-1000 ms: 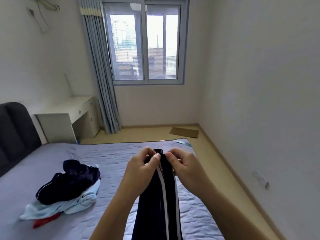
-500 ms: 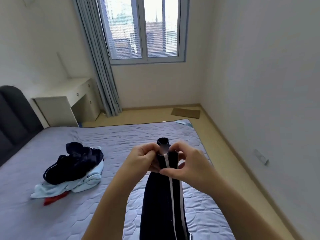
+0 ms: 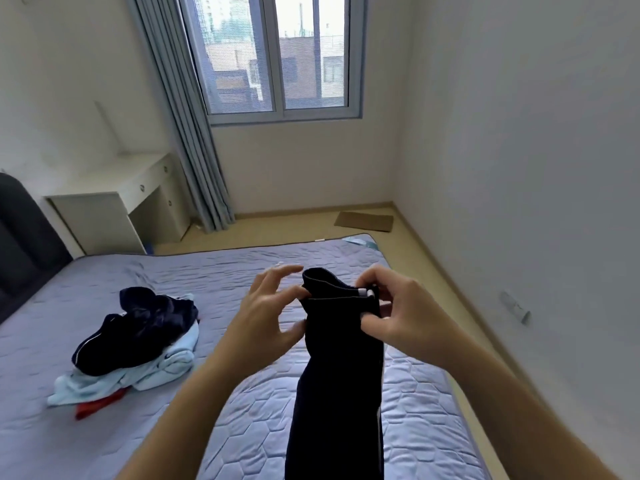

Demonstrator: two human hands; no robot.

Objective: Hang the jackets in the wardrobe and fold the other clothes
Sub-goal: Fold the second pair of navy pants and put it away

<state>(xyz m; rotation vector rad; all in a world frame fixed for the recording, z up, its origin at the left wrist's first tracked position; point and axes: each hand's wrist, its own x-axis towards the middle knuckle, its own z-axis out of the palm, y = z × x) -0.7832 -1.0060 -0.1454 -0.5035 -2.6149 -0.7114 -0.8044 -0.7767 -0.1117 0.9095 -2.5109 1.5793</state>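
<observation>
Feed shows me a dark garment (image 3: pixel 339 375) with a white side stripe, held upright above the near part of the bed (image 3: pixel 225 278), its lower end running out of view. The right hand (image 3: pixel 398 317) has its fingers (image 3: pixel 372 317) curled onto the garment's top right corner, clamped on the fabric beside the stripe. The left hand (image 3: pixel 263 313) is spread, fingers apart, and I see only the thumb touching the left end of the hem. A pile of clothes (image 3: pixel 138 334) lies on the bed well to the left: dark blue over light blue, red underneath.
</observation>
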